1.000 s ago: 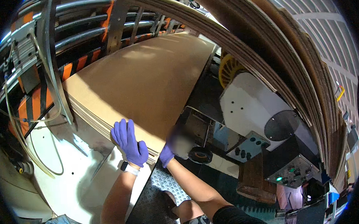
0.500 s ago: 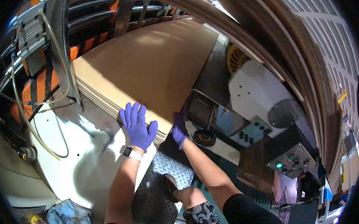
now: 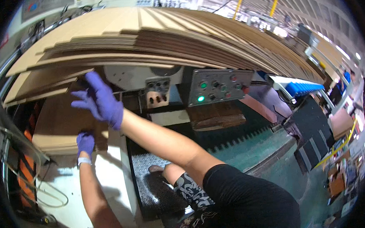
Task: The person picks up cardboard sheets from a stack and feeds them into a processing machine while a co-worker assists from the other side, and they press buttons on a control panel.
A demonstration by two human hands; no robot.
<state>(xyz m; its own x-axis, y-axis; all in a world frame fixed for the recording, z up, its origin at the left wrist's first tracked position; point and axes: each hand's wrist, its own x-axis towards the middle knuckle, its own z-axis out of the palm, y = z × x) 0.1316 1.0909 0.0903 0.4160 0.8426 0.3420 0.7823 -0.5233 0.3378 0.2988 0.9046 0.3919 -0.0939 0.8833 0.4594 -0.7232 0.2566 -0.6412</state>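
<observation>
Both of my hands wear purple gloves. My left hand [image 3: 85,143] is at the front edge of the lower stack of brown cardboard sheets [image 3: 54,139], its fingers curled in. Whatever they may grip is hidden. My right hand [image 3: 102,102] is raised over the right part of that stack, open, fingers spread and thumb up. It holds nothing that I can see. Just beyond its fingertips is the edge of an upper pile of overlapping cardboard sheets [image 3: 162,43], fanned out above the lower stack.
A control panel [image 3: 218,87] with lit green buttons and a smaller knob box [image 3: 158,92] are right of my hands. A white machine surface [image 3: 64,190] lies below the stack. Clear hoses [image 3: 37,187] hang at left. Metal tread plate [image 3: 145,186] is underfoot, beside a toothed green machine part [image 3: 250,149].
My view has swung up and to the right. My right hand has left the stack's right edge and risen toward the upper sheets. My left hand, flat before, now has curled fingers.
</observation>
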